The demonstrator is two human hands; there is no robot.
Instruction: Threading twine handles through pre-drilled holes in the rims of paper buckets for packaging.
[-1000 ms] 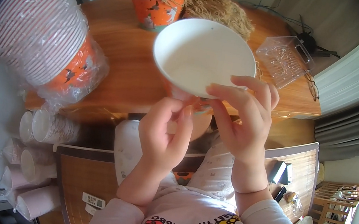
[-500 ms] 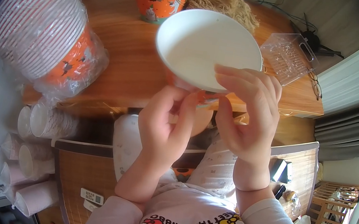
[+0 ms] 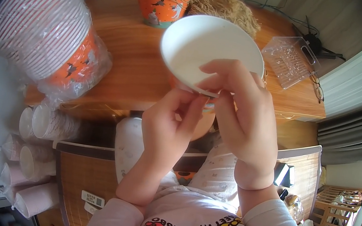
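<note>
The white-lined, round paper bucket point(image 3: 208, 37) lies just beyond the left hand point(image 3: 166, 122), its pinch narrow around what one cannot tell, and the right hand point(image 3: 248, 116), fingers over the near rim, thumb outside, pressure unclear

White remote point(image 3: 93, 198), eyeglasses point(image 3: 318, 92), grey curtain point(image 3: 352, 128), slatted wooden rack point(image 3: 336, 218)
</note>
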